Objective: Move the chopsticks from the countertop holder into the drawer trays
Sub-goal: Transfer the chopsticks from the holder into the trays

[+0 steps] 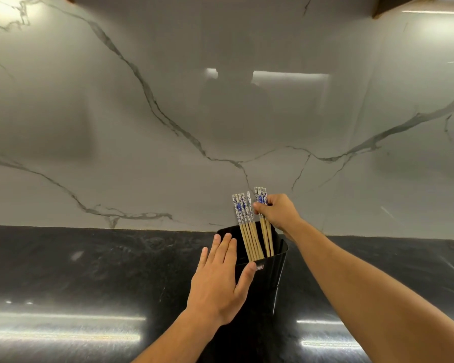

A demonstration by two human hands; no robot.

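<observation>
A black holder [270, 273] stands on the dark countertop [89, 271] near the back wall. Several wooden chopsticks with blue-and-white tops stick up from it in two bunches. My right hand [277, 212] pinches the right bunch [266, 231] just below the patterned tops, its lower ends still inside the holder. The left bunch [243, 216] leans free in the holder. My left hand [220, 276] lies with straight fingers against the holder's left side and rim, thumb on its front edge.
A glossy grey marble backsplash [168, 113] rises right behind the holder. Bright light reflections streak the countertop's near part. No drawer is in view.
</observation>
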